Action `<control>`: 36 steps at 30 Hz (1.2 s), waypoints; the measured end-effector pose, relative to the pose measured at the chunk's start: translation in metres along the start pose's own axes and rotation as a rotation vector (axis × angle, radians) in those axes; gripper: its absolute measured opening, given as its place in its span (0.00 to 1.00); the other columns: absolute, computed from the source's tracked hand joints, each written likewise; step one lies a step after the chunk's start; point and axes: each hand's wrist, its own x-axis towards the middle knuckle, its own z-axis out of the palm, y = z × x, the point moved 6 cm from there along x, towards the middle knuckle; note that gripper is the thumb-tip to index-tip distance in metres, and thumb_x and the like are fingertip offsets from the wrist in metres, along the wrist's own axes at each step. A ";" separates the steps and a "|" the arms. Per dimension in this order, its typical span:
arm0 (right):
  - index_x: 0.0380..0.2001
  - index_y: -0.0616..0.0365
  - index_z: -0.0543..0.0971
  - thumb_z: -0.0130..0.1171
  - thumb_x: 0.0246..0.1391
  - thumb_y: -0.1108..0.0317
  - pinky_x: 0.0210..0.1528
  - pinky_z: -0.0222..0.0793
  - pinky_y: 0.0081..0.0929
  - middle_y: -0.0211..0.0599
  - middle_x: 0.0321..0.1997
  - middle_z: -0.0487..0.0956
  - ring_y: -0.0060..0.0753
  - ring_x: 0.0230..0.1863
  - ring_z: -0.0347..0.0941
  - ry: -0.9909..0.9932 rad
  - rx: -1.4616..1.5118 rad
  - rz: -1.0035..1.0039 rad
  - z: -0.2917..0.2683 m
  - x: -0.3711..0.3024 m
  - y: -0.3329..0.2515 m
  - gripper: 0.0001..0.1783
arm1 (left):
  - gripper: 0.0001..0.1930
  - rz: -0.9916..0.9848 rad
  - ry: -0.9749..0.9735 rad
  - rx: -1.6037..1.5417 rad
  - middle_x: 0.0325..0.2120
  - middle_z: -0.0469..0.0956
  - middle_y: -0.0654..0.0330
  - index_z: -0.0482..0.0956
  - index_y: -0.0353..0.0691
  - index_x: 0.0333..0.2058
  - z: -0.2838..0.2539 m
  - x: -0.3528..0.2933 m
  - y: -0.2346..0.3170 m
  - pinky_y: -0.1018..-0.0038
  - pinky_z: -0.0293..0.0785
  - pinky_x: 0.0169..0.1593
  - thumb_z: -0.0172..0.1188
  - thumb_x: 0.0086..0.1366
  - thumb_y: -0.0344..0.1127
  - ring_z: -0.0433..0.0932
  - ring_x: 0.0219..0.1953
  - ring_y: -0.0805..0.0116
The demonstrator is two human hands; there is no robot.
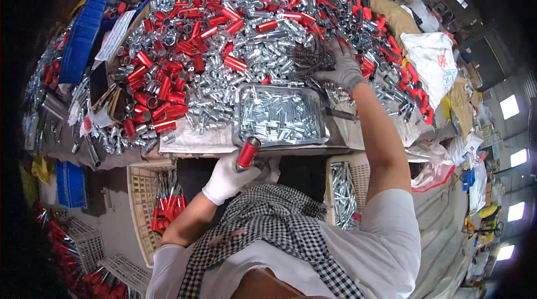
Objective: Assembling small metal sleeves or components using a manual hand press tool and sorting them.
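My left hand (226, 179), in a white glove, is closed around a short red metal tube (248, 155) with a silver rim and an open upper end. It holds the tube upright, close to my apron at the table's front edge. Farther off to the right, my right hand (345, 70), in a greyish glove, reaches over a heap of dark coil springs (310, 60). Its fingers are stretched and apart, with the thumb toward the springs; nothing shows in its grip. Between the hands sits a clear plastic tray (241, 139) full of small silver pins (279, 114).
Loose silver fittings (263, 56) and red tubes (193, 47) cover the table. Red-handled tools (411, 84) lie at the right beside a white sack (430, 64). A blue bin (83, 36) leans at the left. Below the edge stand cream crates (134, 193) holding tools and silver rods (343, 193).
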 end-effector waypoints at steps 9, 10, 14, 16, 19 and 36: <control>0.50 0.58 0.76 0.67 0.47 0.57 0.49 0.72 0.42 0.46 0.42 0.80 0.47 0.45 0.77 -0.055 0.463 -0.444 0.017 -0.151 -0.088 0.28 | 0.15 0.104 0.236 0.367 0.23 0.75 0.51 0.77 0.34 0.33 -0.014 -0.010 -0.012 0.67 0.73 0.34 0.68 0.51 0.37 0.76 0.25 0.62; 0.50 0.57 0.76 0.67 0.47 0.56 0.47 0.72 0.42 0.48 0.43 0.79 0.50 0.44 0.77 -0.044 0.524 -0.484 0.022 -0.156 -0.109 0.27 | 0.15 0.200 0.327 0.420 0.22 0.75 0.48 0.77 0.34 0.32 -0.022 -0.008 -0.016 0.65 0.74 0.33 0.67 0.51 0.39 0.78 0.24 0.58; 0.48 0.52 0.77 0.65 0.47 0.58 0.48 0.72 0.44 0.49 0.45 0.77 0.52 0.44 0.75 0.017 0.353 -0.755 0.016 -0.170 -0.196 0.24 | 0.15 -0.038 0.383 0.186 0.22 0.75 0.55 0.76 0.33 0.34 -0.062 -0.010 -0.031 0.65 0.73 0.32 0.67 0.53 0.38 0.76 0.24 0.65; 0.52 0.46 0.76 0.59 0.54 0.54 0.50 0.72 0.42 0.49 0.55 0.74 0.49 0.49 0.74 0.002 0.446 -0.824 0.014 -0.163 -0.226 0.22 | 0.13 -0.066 0.393 0.134 0.22 0.75 0.59 0.76 0.34 0.33 -0.065 -0.019 -0.022 0.69 0.71 0.31 0.67 0.54 0.36 0.75 0.24 0.70; 0.56 0.44 0.75 0.60 0.52 0.50 0.60 0.64 0.45 0.45 0.61 0.70 0.51 0.61 0.66 -0.136 0.243 -0.853 0.022 -0.142 -0.280 0.28 | 0.11 -0.117 0.427 0.048 0.21 0.74 0.66 0.75 0.35 0.32 -0.060 -0.041 -0.011 0.75 0.69 0.26 0.67 0.55 0.33 0.71 0.20 0.78; 0.39 0.55 0.80 0.61 0.54 0.62 0.41 0.74 0.37 0.40 0.35 0.79 0.44 0.37 0.78 -0.198 0.968 -0.683 -0.027 -0.182 -0.166 0.11 | 0.12 0.378 0.298 0.632 0.25 0.77 0.50 0.78 0.39 0.33 -0.020 -0.039 0.035 0.63 0.74 0.33 0.68 0.49 0.32 0.78 0.27 0.49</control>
